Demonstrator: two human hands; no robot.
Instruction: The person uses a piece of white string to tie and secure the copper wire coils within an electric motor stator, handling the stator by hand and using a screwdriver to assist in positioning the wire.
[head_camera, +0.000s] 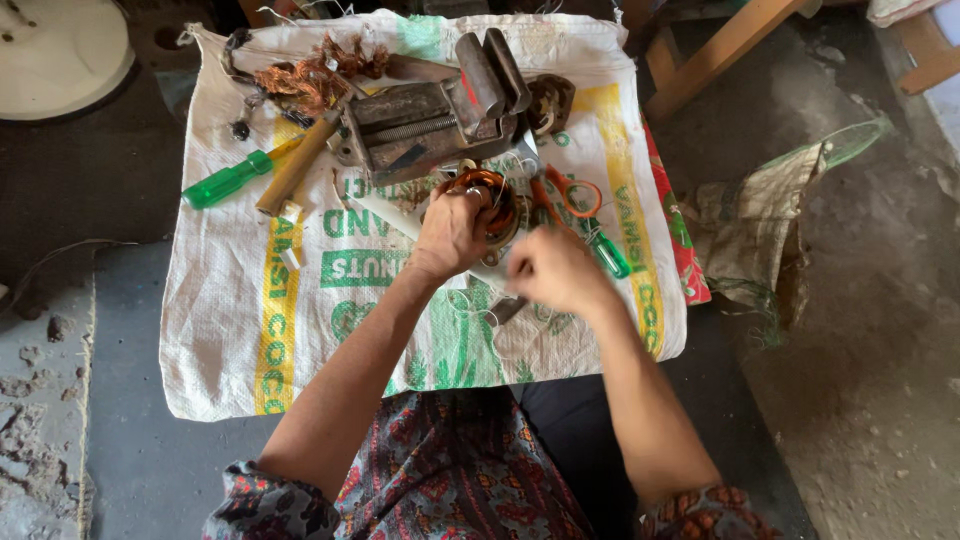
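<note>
Left hand (452, 232) fingers wrapped round the round copper coil (488, 200), on the white sack (240, 310) below the metal vise (440, 120). Right hand (552, 270) blurred, grip unclear. Best to hold steady, pull wire gently.

A white woven sack (230, 330) lies spread on the grey floor (120, 330), carrying a metal vise (430, 120), green-handled screwdriver (228, 180), orange scissors (565, 195) and tangled copper wire (310, 80).

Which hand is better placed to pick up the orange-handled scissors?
Probably the right hand: the orange-handled scissors lie just beyond it, while the left hand grips the copper-wound coil.
</note>
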